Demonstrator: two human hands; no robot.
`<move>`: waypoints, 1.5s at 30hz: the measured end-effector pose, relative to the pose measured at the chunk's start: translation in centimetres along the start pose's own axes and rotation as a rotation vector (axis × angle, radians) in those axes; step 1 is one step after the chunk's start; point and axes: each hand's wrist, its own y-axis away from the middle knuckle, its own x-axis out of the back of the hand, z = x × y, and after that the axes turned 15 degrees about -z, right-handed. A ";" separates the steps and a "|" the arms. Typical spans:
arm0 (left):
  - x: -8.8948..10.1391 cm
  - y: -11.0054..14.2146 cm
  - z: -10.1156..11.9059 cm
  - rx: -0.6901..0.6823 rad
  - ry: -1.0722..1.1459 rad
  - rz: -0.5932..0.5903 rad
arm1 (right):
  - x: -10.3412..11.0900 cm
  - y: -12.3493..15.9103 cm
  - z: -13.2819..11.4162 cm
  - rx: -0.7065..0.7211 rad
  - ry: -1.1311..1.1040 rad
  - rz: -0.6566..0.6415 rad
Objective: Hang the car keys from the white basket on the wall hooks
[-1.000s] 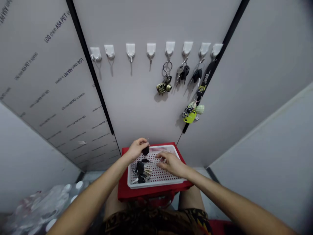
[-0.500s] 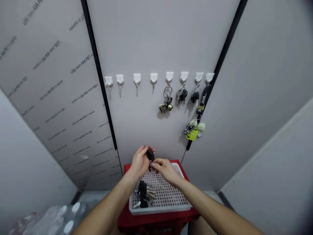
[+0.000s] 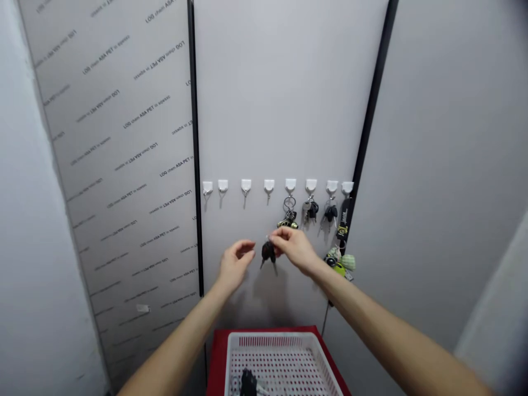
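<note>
A bunch of black-headed keys (image 3: 268,251) dangles from my right hand (image 3: 295,247), which pinches its ring between thumb and fingertips. The bunch hangs in front of the wall, below the row of white hooks. My left hand (image 3: 236,265) is just left of the keys, thumb and fingers apart, holding nothing. Above the keys is a bare hook (image 3: 269,186). To its right, a key ring with a brass-coloured charm (image 3: 287,223) hangs on another hook, its lower part partly behind my right hand.
More keys (image 3: 310,210) and a second black bunch (image 3: 330,213) hang farther right, then a black strap (image 3: 344,220) with a yellow-green charm (image 3: 340,268). Several hooks at left are bare. Below, a white perforated basket (image 3: 284,341) with keys (image 3: 248,380) stands on a red surface (image 3: 218,352).
Both hands have risen from above the basket to the wall below the hooks. My left hand has let go of the keys, which now hang from my right. The view has tilted up.
</note>
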 end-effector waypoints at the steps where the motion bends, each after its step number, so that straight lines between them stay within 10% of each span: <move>1: 0.0 -0.6 0.6 -0.038 -0.039 -0.016 | 0.4 -0.8 -0.7 0.027 0.015 0.030; 7: -0.7 -4.6 2.8 -0.262 -0.354 -0.046 | 2.0 -4.8 -3.8 0.110 0.130 0.261; 13: -0.9 -7.5 2.8 -0.176 -0.188 0.047 | 2.5 -7.1 -4.0 0.079 0.254 0.356; 20: -0.4 -3.6 -0.5 -0.043 -0.083 0.044 | 2.2 -4.1 -1.5 0.166 0.526 0.382; 30: 0.1 11.3 -10.9 0.297 -0.349 -0.432 | -7.4 11.6 14.0 -0.164 0.522 -0.635; 45: -0.8 12.7 -11.9 0.384 0.031 -0.146 | -11.2 11.6 15.1 -0.025 0.611 -0.664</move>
